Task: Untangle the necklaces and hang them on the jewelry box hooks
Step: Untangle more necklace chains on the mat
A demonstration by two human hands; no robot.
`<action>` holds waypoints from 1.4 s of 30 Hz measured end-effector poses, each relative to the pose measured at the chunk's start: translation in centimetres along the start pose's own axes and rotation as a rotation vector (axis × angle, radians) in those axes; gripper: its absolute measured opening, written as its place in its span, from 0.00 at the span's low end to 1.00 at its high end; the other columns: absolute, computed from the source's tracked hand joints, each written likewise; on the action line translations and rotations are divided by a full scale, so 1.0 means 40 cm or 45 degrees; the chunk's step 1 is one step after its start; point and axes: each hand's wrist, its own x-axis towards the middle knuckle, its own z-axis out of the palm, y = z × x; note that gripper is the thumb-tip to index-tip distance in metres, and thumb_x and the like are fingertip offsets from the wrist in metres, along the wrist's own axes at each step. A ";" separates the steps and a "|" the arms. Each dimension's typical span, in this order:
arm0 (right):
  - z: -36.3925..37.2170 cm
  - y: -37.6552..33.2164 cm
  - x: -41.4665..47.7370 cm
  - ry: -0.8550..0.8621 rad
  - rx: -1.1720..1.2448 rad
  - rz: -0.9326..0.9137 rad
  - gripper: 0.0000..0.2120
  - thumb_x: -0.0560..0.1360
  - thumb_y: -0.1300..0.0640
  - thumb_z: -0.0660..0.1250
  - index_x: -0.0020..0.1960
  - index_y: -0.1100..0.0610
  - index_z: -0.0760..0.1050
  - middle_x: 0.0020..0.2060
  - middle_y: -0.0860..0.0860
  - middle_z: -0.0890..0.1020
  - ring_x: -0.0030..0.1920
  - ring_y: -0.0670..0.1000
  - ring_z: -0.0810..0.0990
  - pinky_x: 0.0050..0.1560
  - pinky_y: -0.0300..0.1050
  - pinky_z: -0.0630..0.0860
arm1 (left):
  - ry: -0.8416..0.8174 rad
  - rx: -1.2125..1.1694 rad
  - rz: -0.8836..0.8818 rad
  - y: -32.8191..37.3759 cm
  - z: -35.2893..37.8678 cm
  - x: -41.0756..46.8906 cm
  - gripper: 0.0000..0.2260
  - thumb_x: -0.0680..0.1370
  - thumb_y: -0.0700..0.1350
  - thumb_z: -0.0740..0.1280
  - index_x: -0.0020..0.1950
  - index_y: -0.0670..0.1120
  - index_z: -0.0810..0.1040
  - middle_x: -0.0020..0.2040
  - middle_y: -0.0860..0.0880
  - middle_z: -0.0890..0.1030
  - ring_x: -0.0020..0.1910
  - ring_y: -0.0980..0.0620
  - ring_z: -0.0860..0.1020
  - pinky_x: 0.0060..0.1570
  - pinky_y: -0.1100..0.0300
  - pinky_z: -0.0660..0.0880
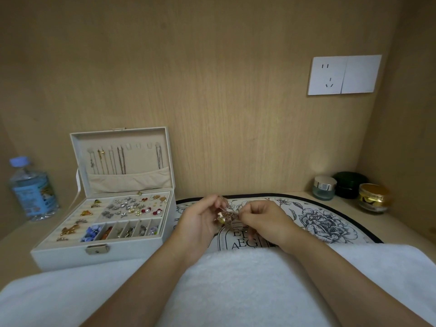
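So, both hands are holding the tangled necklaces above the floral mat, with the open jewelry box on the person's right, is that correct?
Not quite: the head view shows the open jewelry box on the person's left. The left hand and right hand do hold the tangled necklaces above the floral mat.

a home dressing nook: wood-panelled alcove (212, 90), cosmetic jars (349, 190), jewelry box (106, 232).

Light wood-grain panel walls (212, 90), white wall socket (343, 75), matching wooden desk surface (401, 223), soft warm light
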 end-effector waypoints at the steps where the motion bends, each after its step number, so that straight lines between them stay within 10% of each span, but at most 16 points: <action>1: 0.000 -0.002 0.000 -0.011 0.016 -0.001 0.12 0.75 0.61 0.67 0.34 0.52 0.77 0.34 0.54 0.79 0.27 0.50 0.78 0.31 0.40 0.69 | 0.001 -0.047 -0.027 0.006 0.000 0.003 0.07 0.74 0.48 0.63 0.38 0.47 0.71 0.35 0.49 0.70 0.38 0.50 0.68 0.43 0.53 0.65; 6: 0.005 -0.006 -0.004 -0.096 0.134 0.016 0.08 0.78 0.62 0.65 0.40 0.56 0.76 0.32 0.50 0.76 0.27 0.50 0.76 0.26 0.38 0.68 | -0.038 0.584 -0.035 0.008 -0.007 -0.004 0.13 0.83 0.48 0.57 0.54 0.47 0.81 0.29 0.52 0.58 0.31 0.55 0.63 0.39 0.63 0.67; 13: 0.013 0.007 0.002 -0.070 -0.004 0.037 0.09 0.79 0.59 0.60 0.40 0.54 0.73 0.32 0.50 0.77 0.28 0.51 0.77 0.25 0.38 0.66 | 0.073 -0.354 0.068 0.038 -0.006 0.002 0.11 0.74 0.42 0.60 0.32 0.42 0.75 0.29 0.46 0.69 0.33 0.48 0.71 0.47 0.53 0.68; 19: 0.019 0.002 0.009 -0.239 0.541 0.052 0.07 0.82 0.58 0.60 0.47 0.58 0.73 0.43 0.59 0.78 0.44 0.57 0.79 0.50 0.52 0.79 | -0.029 0.490 -0.013 0.041 0.004 -0.018 0.14 0.84 0.49 0.57 0.53 0.44 0.81 0.26 0.52 0.58 0.28 0.52 0.64 0.37 0.60 0.66; 23: 0.020 0.008 0.008 -0.399 0.673 0.064 0.08 0.81 0.52 0.62 0.53 0.58 0.71 0.46 0.62 0.75 0.43 0.58 0.76 0.45 0.55 0.79 | -0.025 0.369 0.062 0.048 0.024 -0.025 0.10 0.83 0.43 0.57 0.51 0.40 0.76 0.29 0.49 0.68 0.28 0.50 0.70 0.32 0.60 0.74; 29: 0.005 0.006 -0.014 -0.407 0.241 -0.074 0.06 0.76 0.60 0.73 0.51 0.59 0.81 0.35 0.49 0.80 0.30 0.45 0.70 0.32 0.38 0.66 | 0.137 -0.157 0.031 0.064 0.004 -0.015 0.12 0.80 0.41 0.56 0.37 0.43 0.69 0.31 0.47 0.68 0.30 0.51 0.67 0.31 0.59 0.70; 35: 0.014 0.000 -0.016 -0.287 0.168 -0.034 0.05 0.75 0.60 0.73 0.50 0.58 0.85 0.32 0.50 0.79 0.25 0.44 0.67 0.26 0.36 0.63 | 0.211 0.376 0.029 0.061 -0.009 -0.017 0.11 0.80 0.43 0.64 0.38 0.44 0.72 0.24 0.52 0.58 0.25 0.53 0.61 0.26 0.61 0.61; 42: -0.001 0.007 -0.011 -0.161 -0.111 -0.102 0.09 0.70 0.60 0.79 0.47 0.51 0.84 0.44 0.46 0.85 0.36 0.37 0.80 0.42 0.32 0.75 | 0.230 0.275 0.114 0.041 -0.013 -0.015 0.11 0.83 0.40 0.60 0.44 0.39 0.76 0.32 0.45 0.70 0.33 0.48 0.74 0.33 0.58 0.77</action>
